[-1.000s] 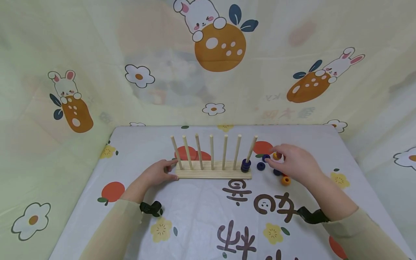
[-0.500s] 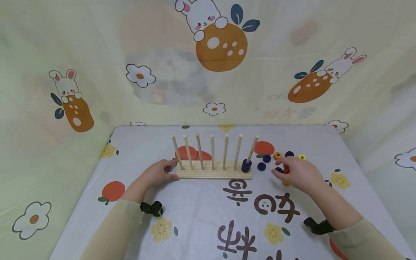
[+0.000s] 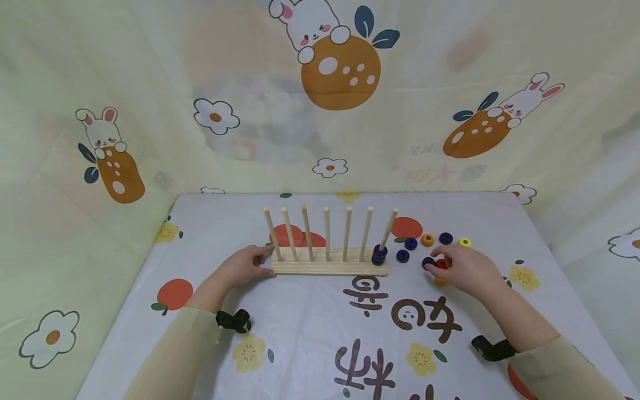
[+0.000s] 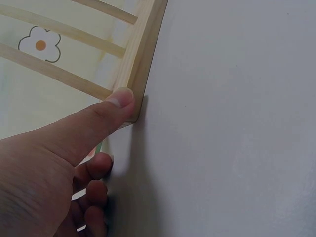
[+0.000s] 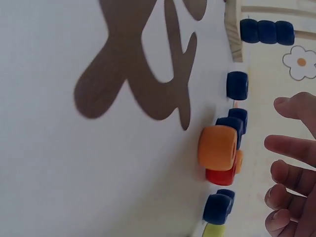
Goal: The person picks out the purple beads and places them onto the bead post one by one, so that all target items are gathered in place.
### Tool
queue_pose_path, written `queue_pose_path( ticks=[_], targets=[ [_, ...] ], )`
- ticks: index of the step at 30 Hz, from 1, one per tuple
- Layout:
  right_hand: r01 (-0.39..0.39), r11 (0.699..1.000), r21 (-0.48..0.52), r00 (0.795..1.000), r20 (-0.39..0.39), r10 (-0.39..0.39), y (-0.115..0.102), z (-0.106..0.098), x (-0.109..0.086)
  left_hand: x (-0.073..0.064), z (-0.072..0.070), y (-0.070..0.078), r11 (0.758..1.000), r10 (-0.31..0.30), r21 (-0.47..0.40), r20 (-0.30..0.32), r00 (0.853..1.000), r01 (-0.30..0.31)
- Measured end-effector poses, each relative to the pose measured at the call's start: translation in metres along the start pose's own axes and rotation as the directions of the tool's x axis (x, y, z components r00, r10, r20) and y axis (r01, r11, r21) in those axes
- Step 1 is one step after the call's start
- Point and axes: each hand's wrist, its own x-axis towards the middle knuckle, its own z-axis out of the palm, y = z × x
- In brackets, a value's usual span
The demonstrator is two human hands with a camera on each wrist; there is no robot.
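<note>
Since a second ago the right hand [image 3: 470, 271] has drawn away from the loose blue bead [image 3: 410, 244] and now hangs by the red bead [image 3: 442, 264], nearer the right edge of the counter [image 3: 295, 333]; the left hand [image 3: 240, 268] has stayed put. That hand holds the left end of the wooden rack [image 3: 325, 268], which lies along the counter parallel to its far edge, roughly midway between the far corners. Its grip is clamped on the base, thumb at the near side and index finger at the far side, probably to stop the rack sliding or tipping.

Stacked blue beads [image 3: 379, 254] sit at the foot of the rightmost peg [image 3: 389, 228], which passes through their holes and so likely keeps them from rolling. Other beads lie off the rack's right end, toward the counter's far right corner, perhaps for a short reach: a dark blue bead [image 3: 428, 263] just beside the red one, an orange bead [image 3: 440, 281] on the near side, a yellow bead [image 3: 465, 242] beyond the hand. The right grip is apart, with nothing between thumb and index finger in the right wrist view; whether a fingertip brushes a bead is hard to tell, as the hand covers part of the group.
</note>
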Motion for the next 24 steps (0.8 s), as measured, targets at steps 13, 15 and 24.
queue_pose_path(
  ticks=[13,15,24],
  targets=[
    [-0.024,1.000,-0.020,0.997,0.070,0.026,0.009,0.008,0.012,-0.001,-0.001,0.003,1.000,-0.014,-0.001,0.006,1.000,0.014],
    [-0.027,0.999,-0.023,0.997,0.077,0.029,0.011,0.009,0.014,-0.002,-0.001,0.003,1.000,-0.016,0.003,0.006,1.000,0.016],
    [-0.014,0.999,-0.035,0.994,0.106,0.018,0.015,0.011,0.021,0.001,0.000,0.001,1.000,-0.010,-0.009,0.005,1.000,0.010]
  ],
)
